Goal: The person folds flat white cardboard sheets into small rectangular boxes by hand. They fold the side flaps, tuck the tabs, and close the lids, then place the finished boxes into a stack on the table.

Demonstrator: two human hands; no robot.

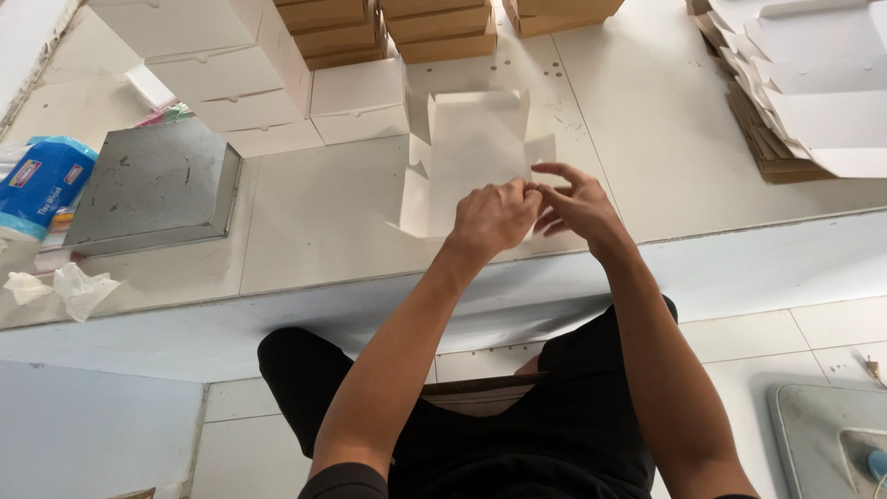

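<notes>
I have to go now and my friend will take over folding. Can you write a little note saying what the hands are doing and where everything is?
Left hand and right hand: both pinch the near right flap of the half-folded white box, fingers meeting at its edge.
The box lies on the white counter; some walls stand up, others lie flat.
Done: finished boxes stacked at the back left.
Left: flat blanks piled at the right.
A grey tray sits at the left.
</notes>
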